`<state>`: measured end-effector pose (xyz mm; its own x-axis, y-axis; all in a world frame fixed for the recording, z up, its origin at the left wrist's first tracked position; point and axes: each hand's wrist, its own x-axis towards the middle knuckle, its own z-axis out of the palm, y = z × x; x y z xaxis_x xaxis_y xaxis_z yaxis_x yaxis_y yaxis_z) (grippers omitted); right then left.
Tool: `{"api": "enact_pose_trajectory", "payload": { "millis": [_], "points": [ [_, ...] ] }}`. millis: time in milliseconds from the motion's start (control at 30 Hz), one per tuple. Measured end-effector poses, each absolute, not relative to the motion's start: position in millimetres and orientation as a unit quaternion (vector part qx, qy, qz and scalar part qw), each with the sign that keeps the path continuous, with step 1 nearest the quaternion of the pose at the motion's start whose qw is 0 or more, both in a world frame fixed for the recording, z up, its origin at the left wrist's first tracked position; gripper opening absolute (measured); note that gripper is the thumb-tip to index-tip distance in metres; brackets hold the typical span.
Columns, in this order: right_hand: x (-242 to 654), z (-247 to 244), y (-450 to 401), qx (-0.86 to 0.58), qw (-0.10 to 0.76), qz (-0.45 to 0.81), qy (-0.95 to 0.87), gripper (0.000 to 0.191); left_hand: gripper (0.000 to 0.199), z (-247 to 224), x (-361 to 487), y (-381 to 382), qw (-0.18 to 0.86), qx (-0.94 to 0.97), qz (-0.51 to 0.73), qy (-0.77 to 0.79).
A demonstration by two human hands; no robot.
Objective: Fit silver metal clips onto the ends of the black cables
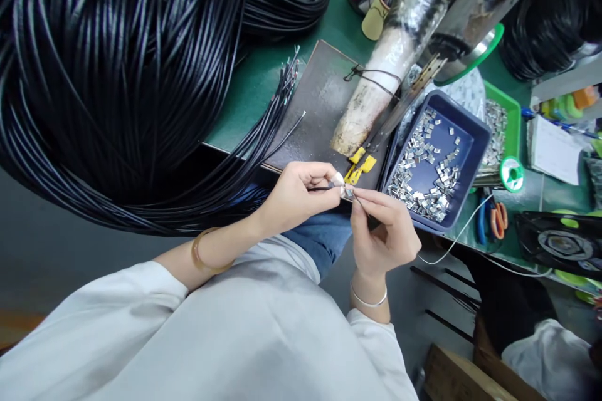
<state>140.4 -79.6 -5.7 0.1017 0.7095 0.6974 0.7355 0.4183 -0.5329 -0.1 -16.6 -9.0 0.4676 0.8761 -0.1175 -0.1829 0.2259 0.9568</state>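
Observation:
My left hand [301, 190] is closed in a pinch on a black cable [320, 188], near its end. White tape or a finger cover wraps one of its fingertips. At the cable's end, between my hands, is a small metal connector [348, 192]. My right hand [383, 232] is closed too, its thumb and fingers pinching a thin dark piece [360, 202] that reaches to the connector; its kind is too small to tell. Just beyond my fingers, a yellow clip-like fixture [360, 166] sits at the board's front edge.
A large bundle of black cables [117, 75] fills the left, with stripped ends on a dark board [315, 106]. A blue tray [463, 182] of small metal shells stands right, before a green tray [515, 119]. A soldering iron [409, 100], pliers [491, 222] and a fan [564, 244] are nearby.

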Motion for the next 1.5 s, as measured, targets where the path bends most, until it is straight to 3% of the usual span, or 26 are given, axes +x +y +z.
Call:
{"api": "enact_pose_trajectory", "payload": {
  "millis": [233,733,1500],
  "points": [
    [146,-15,-75,-0.573,0.575,0.150,-0.565,0.008,0.010,-10,-1,-12,0.717,0.453,0.385,0.364],
    [148,-26,-63,-0.533,0.482,-0.073,-0.691,0.025,0.009,-6,8,-5,0.666,0.470,0.422,0.397],
    [148,-24,-62,-0.535,0.486,-0.078,-0.687,0.025,0.008,-5,11,-4,0.636,0.504,0.414,0.412]
  ]
}}
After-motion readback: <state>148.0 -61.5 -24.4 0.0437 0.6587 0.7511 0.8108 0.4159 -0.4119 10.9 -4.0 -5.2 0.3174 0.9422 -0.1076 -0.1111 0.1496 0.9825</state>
